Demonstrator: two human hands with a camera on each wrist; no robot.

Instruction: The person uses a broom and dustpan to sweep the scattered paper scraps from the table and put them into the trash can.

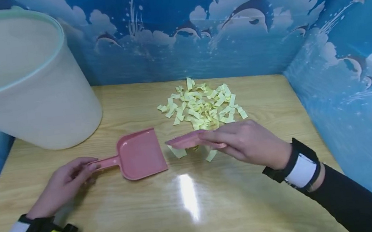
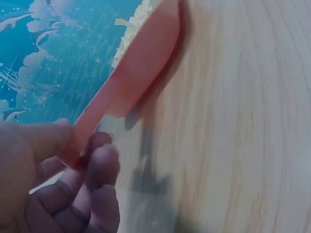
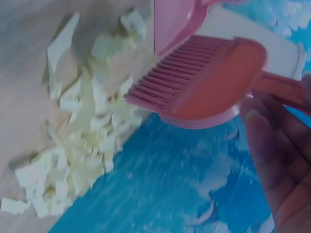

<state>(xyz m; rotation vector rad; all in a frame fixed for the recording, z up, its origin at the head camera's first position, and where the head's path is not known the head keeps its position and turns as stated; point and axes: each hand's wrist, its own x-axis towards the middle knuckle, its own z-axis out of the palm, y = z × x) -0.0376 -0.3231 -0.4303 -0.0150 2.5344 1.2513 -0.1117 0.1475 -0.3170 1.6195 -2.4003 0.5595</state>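
A pink dustpan (image 1: pixel 142 154) lies on the wooden table with its open edge facing right. My left hand (image 1: pixel 67 183) grips its handle (image 2: pixel 90 121) between thumb and fingers. To the right of the pan, my right hand (image 1: pixel 245 141) holds a pink hand brush (image 3: pixel 209 80) by its handle. The bristles (image 3: pixel 170 73) show in the right wrist view, close to the pan's edge. Behind the brush spreads a pile of pale yellow paper scraps (image 1: pixel 202 104). A few scraps, such as one strip (image 1: pixel 177 152), lie at or under the brush. The dustpan holds no scraps in the head view.
A large white bin (image 1: pixel 54 97) with a light green rim stands at the back left of the wooden table (image 1: pixel 143 222). Blue dolphin-print sheeting (image 1: pixel 178 51) borders the table at the back and on the right. A light reflection shows on the tabletop.
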